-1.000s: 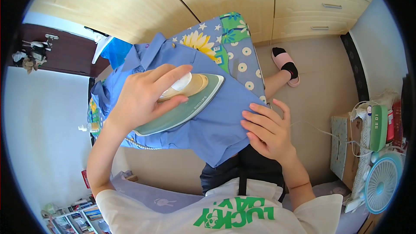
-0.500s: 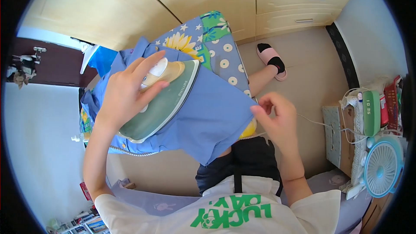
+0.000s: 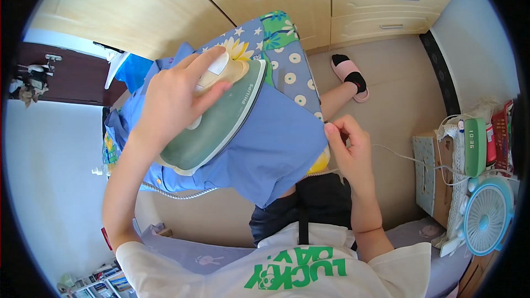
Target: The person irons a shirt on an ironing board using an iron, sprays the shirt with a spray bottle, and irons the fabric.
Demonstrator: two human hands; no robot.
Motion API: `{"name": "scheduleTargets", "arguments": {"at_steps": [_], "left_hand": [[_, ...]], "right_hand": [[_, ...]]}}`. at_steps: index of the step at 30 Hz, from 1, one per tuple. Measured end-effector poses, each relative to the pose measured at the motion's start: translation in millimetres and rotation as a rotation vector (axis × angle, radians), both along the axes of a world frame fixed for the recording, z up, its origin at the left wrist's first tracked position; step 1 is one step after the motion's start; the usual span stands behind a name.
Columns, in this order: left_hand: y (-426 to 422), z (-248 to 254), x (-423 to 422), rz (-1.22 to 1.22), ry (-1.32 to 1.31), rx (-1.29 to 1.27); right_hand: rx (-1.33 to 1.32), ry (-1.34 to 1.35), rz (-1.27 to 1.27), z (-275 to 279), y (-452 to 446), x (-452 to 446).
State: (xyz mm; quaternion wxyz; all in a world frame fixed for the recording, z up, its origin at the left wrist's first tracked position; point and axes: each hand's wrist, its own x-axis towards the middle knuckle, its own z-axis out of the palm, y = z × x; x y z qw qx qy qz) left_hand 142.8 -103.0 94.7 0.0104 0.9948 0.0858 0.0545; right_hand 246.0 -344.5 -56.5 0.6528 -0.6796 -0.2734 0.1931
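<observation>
My left hand (image 3: 179, 96) is wrapped round the cream handle of a green iron (image 3: 218, 124), whose tip points up and to the right. Under and beside the iron lies a blue shirt (image 3: 276, 132), spread over a patterned ironing board (image 3: 292, 74). The thumb and fingers of my right hand (image 3: 350, 146) pinch the shirt's right corner at the board's edge. Part of the shirt hangs over the near edge in a point. A twisted cord (image 3: 176, 194) runs along the board's near side. Whether the soleplate touches the cloth, I cannot tell.
Wooden cabinets (image 3: 265, 0) and drawers (image 3: 386, 0) stand behind the board. To the right are a blue fan (image 3: 486, 218), a green clock (image 3: 475, 146) and a box (image 3: 425, 174). My foot in a pink slipper (image 3: 348, 70) rests on the floor. A blue bag (image 3: 135, 72) is at the left.
My right hand has gone from lying flat on the shirt to pinching its corner. My left hand and the iron have moved up towards the board's far edge.
</observation>
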Motion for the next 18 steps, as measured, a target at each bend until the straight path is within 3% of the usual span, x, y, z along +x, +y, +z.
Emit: {"name": "scheduleTargets", "arguments": {"at_steps": [2, 4, 7, 10, 14, 16, 18], "left_hand": [[2.3, 3.3, 0.8, 0.018, 0.011, 0.012], [2.0, 9.6, 0.0, -0.200, 0.105, -0.079], [-1.1, 14.5, 1.5, -0.330, 0.162, -0.077], [-5.2, 3.7, 3.2, -0.115, 0.020, -0.019], [-5.0, 7.0, 6.6, -0.123, 0.027, -0.051], [-8.0, 11.9, 8.0, -0.361, 0.126, -0.121], [-6.2, 7.9, 9.6, -0.330, 0.072, -0.076]], "right_hand": [[0.015, 0.000, 0.002, -2.6, 0.8, 0.8], [0.029, 0.007, 0.004, -3.7, 0.7, 0.1], [0.044, 0.025, 0.019, -4.5, 1.4, -0.2], [0.030, 0.026, 0.015, -6.3, 0.6, 0.2], [0.010, 0.005, 0.032, -2.8, -1.0, 2.4], [0.010, 0.018, 0.046, -4.9, -0.2, 0.7], [0.069, 0.033, 0.014, -8.6, 1.0, -2.3]]}}
